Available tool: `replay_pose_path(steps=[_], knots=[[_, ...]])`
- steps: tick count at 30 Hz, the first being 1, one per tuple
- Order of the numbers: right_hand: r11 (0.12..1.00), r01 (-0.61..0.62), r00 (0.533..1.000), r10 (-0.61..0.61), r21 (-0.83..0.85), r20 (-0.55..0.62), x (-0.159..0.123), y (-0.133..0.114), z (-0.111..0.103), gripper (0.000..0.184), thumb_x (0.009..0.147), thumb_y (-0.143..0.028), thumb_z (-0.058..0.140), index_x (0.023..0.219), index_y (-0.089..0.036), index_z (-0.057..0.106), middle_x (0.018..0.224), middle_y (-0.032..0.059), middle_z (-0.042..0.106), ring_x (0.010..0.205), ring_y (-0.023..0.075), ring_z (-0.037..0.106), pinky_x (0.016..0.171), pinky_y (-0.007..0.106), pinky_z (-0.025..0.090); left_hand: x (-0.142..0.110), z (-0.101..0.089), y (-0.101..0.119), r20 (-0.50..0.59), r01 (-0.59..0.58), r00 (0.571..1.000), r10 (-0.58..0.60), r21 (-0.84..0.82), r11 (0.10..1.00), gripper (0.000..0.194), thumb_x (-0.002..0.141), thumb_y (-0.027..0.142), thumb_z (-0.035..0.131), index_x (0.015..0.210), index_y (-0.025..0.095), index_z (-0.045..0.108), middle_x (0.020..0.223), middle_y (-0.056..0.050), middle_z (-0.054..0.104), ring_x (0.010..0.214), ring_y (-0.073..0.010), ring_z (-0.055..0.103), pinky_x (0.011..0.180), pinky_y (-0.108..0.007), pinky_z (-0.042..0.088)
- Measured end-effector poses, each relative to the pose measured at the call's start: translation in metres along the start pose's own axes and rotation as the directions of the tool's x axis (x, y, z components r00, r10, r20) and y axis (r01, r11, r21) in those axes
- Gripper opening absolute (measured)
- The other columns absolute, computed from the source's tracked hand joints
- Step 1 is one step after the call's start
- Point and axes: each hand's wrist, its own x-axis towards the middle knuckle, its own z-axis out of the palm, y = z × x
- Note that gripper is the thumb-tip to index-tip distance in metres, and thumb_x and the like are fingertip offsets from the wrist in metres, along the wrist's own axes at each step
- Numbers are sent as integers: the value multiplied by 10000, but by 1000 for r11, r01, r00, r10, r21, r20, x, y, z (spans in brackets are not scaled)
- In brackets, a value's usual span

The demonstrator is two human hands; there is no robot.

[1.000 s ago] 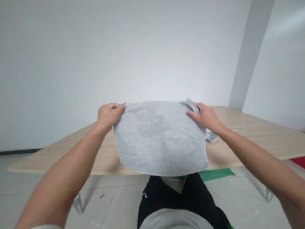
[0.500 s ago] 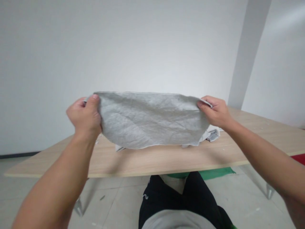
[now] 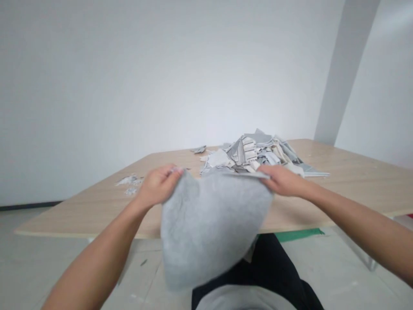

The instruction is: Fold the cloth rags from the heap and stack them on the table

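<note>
Head view. I am holding a grey cloth [image 3: 214,224] up between both hands, over the near edge of the desk [image 3: 97,204]. My left hand [image 3: 158,185] is gripping its upper left corner, fingers closing on the fabric, thumb lying along the top. My right hand [image 3: 284,181] is pinching the upper right corner, fingers clamping on it. The top edge is dipping beside my left thumb, then running across to the right. The body of the cloth is hanging down past the desk edge, its lower left corner reaching lowest, partly covering my dark trousers [image 3: 272,260]. Its surface is showing soft and blurred; fine creases I cannot tell.

Beyond my right hand, a loose heap of fabric pieces [image 3: 256,150], grey, cream and striped, is lying on the desk. A small grey piece [image 3: 199,149] is resting to the left of the heap, near the far edge. Pale scraps [image 3: 130,180] are lying left of my left hand. Below, a green strip [image 3: 298,235] is showing on the tiled floor [image 3: 335,267], past the near edge. A plain pale wall [image 3: 161,77] is standing behind the desk.
</note>
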Motion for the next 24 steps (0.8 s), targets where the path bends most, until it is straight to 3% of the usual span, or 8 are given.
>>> replay_pose_path(steps=[4, 5, 7, 9, 13, 16, 20, 24], knots=[[988, -149, 884, 118, -33, -452, 3, -2, -18, 288, 921, -333, 313, 888, -208, 570, 814, 74, 622, 771, 213, 574, 665, 311, 432, 5, -13, -4, -477, -152, 868, 136, 6, 988, 235, 864, 364, 453, 750, 189, 560, 642, -5, 544, 649, -154, 505, 569, -262, 369], [992, -121, 916, 99, -35, -388, 3, -5, -21, 280, 918, -348, 332, 888, -208, 574, 805, 71, 619, 757, 210, 571, 655, 305, 430, 4, -16, -6, -420, -182, 891, 173, 19, 983, 232, 857, 378, 459, 757, 194, 560, 643, -4, 545, 656, -157, 510, 578, -263, 374], [1000, 6, 997, -6, -2, -78, 1, -12, -26, 237, 888, -376, 416, 858, -211, 583, 750, 48, 610, 686, 192, 561, 609, 280, 422, 2, -22, -10, -81, -233, 969, 233, 11, 972, 242, 814, 418, 503, 737, 199, 574, 599, 1, 532, 623, -161, 510, 559, -259, 377], [998, 59, 995, -62, 30, 81, -2, -17, -28, 217, 866, -387, 464, 828, -213, 588, 711, 32, 600, 654, 183, 555, 586, 265, 413, -1, -23, -16, 131, -236, 963, 237, -18, 971, 260, 793, 434, 513, 715, 196, 584, 561, 4, 512, 568, -159, 495, 521, -255, 366], [999, -41, 995, 42, 9, -94, -1, -19, -25, 245, 884, -381, 429, 783, -218, 581, 650, 17, 569, 650, 187, 548, 598, 270, 408, -7, -18, -23, -123, -199, 973, 198, 1, 980, 252, 813, 412, 483, 728, 198, 585, 581, 1, 514, 541, -148, 472, 500, -250, 343], [997, 8, 996, -14, 71, 85, 2, -16, -24, 211, 859, -375, 469, 779, -215, 581, 642, 6, 566, 637, 181, 537, 593, 265, 409, -10, -16, -25, 34, -238, 970, 239, -15, 971, 243, 797, 417, 509, 702, 204, 577, 549, 8, 482, 530, -141, 459, 498, -249, 335], [998, -41, 998, 44, 51, -47, 3, -12, -22, 250, 889, -318, 399, 746, -209, 573, 680, 17, 595, 669, 181, 547, 633, 275, 407, -11, -18, -29, -237, -180, 957, 168, -32, 983, 256, 822, 403, 492, 691, 194, 564, 545, 14, 461, 526, -125, 430, 507, -249, 329], [999, -6, 996, 1, 51, 91, 2, -7, -15, 219, 883, -310, 421, 753, -203, 561, 686, 8, 593, 659, 170, 545, 628, 263, 397, -10, -12, -37, -27, -113, 993, 112, -25, 993, 269, 807, 414, 529, 681, 180, 577, 537, 19, 472, 516, -116, 428, 487, -240, 320]])
